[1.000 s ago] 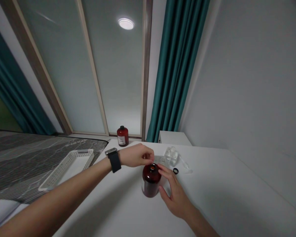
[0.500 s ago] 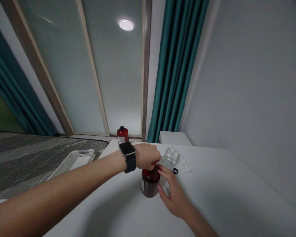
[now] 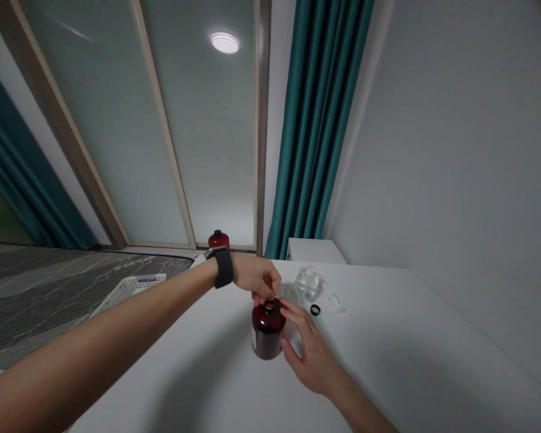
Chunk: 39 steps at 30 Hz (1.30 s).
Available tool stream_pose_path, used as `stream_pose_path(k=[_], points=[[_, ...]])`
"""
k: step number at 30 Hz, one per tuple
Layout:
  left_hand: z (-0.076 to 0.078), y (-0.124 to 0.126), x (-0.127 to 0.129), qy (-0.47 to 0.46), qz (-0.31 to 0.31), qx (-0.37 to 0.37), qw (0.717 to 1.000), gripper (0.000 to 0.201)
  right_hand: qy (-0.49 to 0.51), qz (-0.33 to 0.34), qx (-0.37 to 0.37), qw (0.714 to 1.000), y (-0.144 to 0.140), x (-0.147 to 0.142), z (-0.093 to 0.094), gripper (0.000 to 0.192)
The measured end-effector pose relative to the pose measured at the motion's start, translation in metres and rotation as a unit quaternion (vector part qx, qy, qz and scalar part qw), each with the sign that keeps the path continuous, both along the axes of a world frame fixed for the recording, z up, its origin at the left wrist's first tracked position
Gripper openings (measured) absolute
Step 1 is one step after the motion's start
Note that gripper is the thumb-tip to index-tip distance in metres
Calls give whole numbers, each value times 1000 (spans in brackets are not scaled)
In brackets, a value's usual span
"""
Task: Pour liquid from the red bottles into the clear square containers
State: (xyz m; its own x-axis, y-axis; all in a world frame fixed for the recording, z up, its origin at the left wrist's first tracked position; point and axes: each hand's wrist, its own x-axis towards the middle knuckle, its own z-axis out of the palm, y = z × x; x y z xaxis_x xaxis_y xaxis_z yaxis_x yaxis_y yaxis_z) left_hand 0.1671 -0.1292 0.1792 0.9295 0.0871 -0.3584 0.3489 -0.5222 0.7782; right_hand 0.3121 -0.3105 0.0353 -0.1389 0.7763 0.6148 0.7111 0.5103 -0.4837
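A dark red-brown bottle (image 3: pixel 268 337) stands upright on the white table, its mouth uncovered at the top. My left hand (image 3: pixel 256 278), with a dark watch on its wrist, is just above and behind the mouth. Its fingers are pinched together; what they hold, if anything, is hidden. My right hand (image 3: pixel 313 355) grips the bottle from the right, fingertips at the shoulder and thumb lower on the side. A small black ring (image 3: pixel 315 310) lies right of the bottle. Behind it stands a clear square glass bottle (image 3: pixel 307 282).
A second red bottle (image 3: pixel 219 239) with a black cap stands at the table's far left corner, partly behind my left arm. A white basket (image 3: pixel 128 287) sits left of the table. The wall borders the right side. A white cabinet (image 3: pixel 315 251) is beyond the far edge.
My left hand has turned and lifted back from the bottle's neck, so the mouth now shows. My right hand stays at the bottle's side. The view has shifted slightly.
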Motion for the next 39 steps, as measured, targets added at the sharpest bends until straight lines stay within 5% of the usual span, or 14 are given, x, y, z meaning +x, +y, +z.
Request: stream_pose_path(k=[7, 14, 19, 23, 27, 34, 39], points=[[-9, 0, -7, -2, 45, -113, 993, 15, 2, 4, -5, 1000, 1, -1, 3, 53], [-17, -27, -47, -203, 132, 97, 965, 28, -16, -7, -8, 1000, -2, 0, 2, 56], [-63, -47, -68, -245, 176, 93, 949, 61, -13, -16, -8, 1000, -1, 1, -2, 56], [-104, -59, -60, -280, 204, 26, 938, 88, 7, -36, -3, 999, 1, 5, -10, 55], [-125, -71, -46, -309, 236, -47, 920, 95, 26, -49, 6, 998, 1, 6, -14, 52], [-127, -75, -50, -327, 287, -12, 900, 76, 50, -86, 16, 995, 6, 14, -16, 45], [-122, -59, -66, -323, 387, 74, 861, 69, 99, -161, 36, 981, 15, 37, -24, 36]])
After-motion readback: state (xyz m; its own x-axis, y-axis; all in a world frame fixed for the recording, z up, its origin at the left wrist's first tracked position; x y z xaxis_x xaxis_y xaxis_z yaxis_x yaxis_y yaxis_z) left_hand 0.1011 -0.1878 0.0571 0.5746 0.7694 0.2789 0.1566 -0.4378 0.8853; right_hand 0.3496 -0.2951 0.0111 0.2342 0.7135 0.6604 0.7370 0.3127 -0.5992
